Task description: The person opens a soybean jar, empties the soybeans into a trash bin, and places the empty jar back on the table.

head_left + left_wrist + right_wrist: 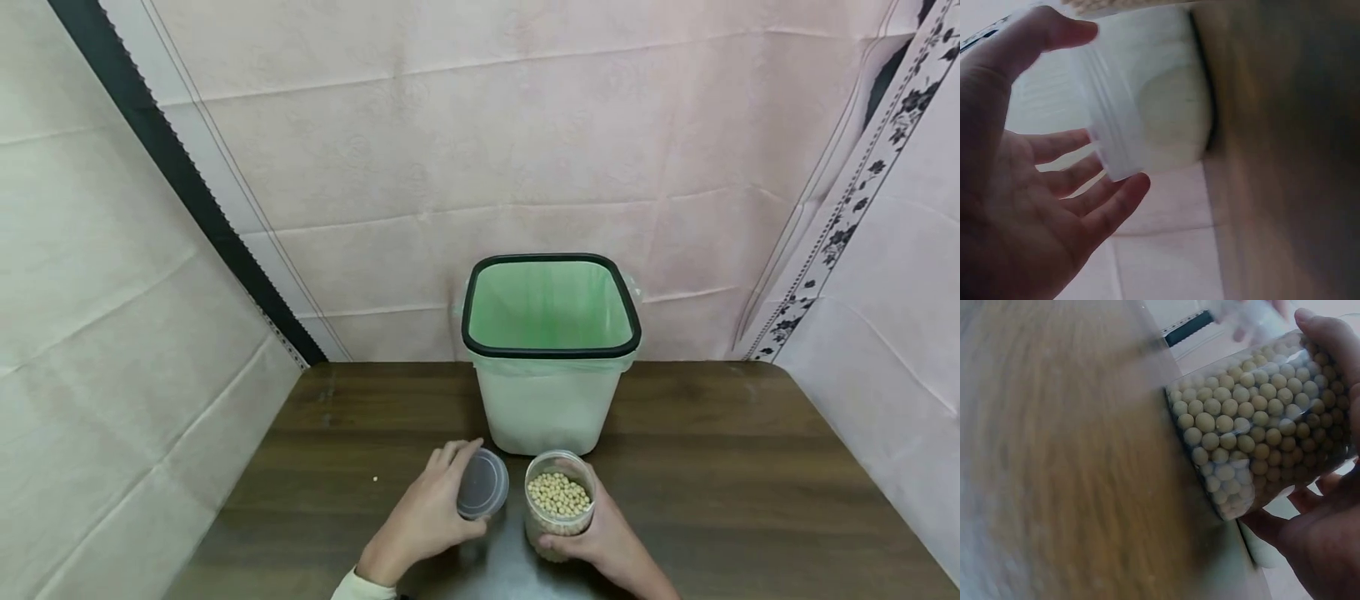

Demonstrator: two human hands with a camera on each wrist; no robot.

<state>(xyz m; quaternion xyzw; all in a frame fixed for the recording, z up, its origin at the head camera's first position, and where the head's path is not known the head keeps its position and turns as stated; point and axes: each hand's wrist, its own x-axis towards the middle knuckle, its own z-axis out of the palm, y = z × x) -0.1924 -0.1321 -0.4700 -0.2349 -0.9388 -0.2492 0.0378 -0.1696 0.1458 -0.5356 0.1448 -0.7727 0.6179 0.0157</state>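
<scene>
My left hand grips a translucent plastic screw lid by its edge, thumb on one side and fingers on the other. In the left wrist view the ribbed rim of the lid shows between thumb and fingertips. Just to the right, my right hand holds a clear plastic jar, its mouth uncovered and facing up. Pale round dried peas fill much of it. From the side, the right wrist view shows the peas through the jar wall, with thumb and fingers wrapped around the upper part.
A pale green bin with a black rim and a clear liner stands behind the jar, against the cloth-covered back wall. One loose pea lies on the brown wooden table left of my left hand. Cloth also hangs on both sides.
</scene>
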